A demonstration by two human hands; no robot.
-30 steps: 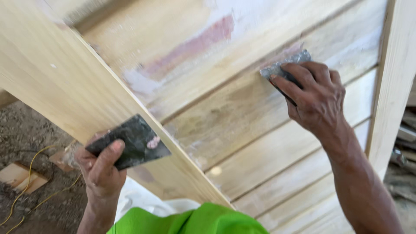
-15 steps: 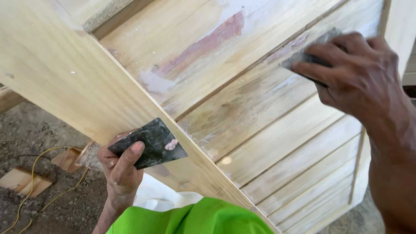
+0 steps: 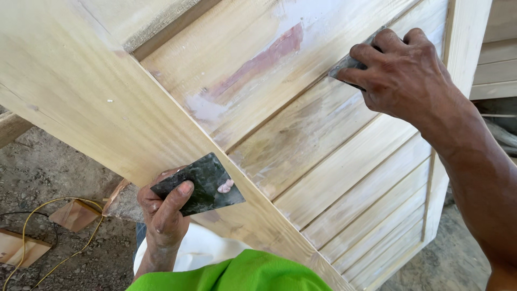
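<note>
Item: pale unfinished wooden slatted door panel [image 3: 344, 161], lying tilted across the view, with a pinkish-white smear of dried filler [image 3: 253, 67] on its upper board.

Right hand [image 3: 404, 75]: fingers curled tight over a small grey flat scraper blade [image 3: 344, 66], pressed to the groove between two slats near the panel's upper right. Against the frame one second back, this hand has travelled up and to the right along the slat seam (the blade keeping its contact with the wood throughout), which reads as one spreading or scraping pass carried along that joint.

Left hand [image 3: 164, 207]: thumb on top, fingers beneath, pinching a dark flat square palette plate [image 3: 200, 183] at the panel's lower edge. A small pink dab of putty [image 3: 225, 186] sits on the plate near its right corner. The plate has shifted only slightly rightward, so the supply is judged not yet drawn on again.

Surroundings: bright green garment [image 3: 242, 275] at bottom; yellow cord [image 3: 32, 237] and wood offcuts [image 3: 72, 215] on gravel ground.
</note>
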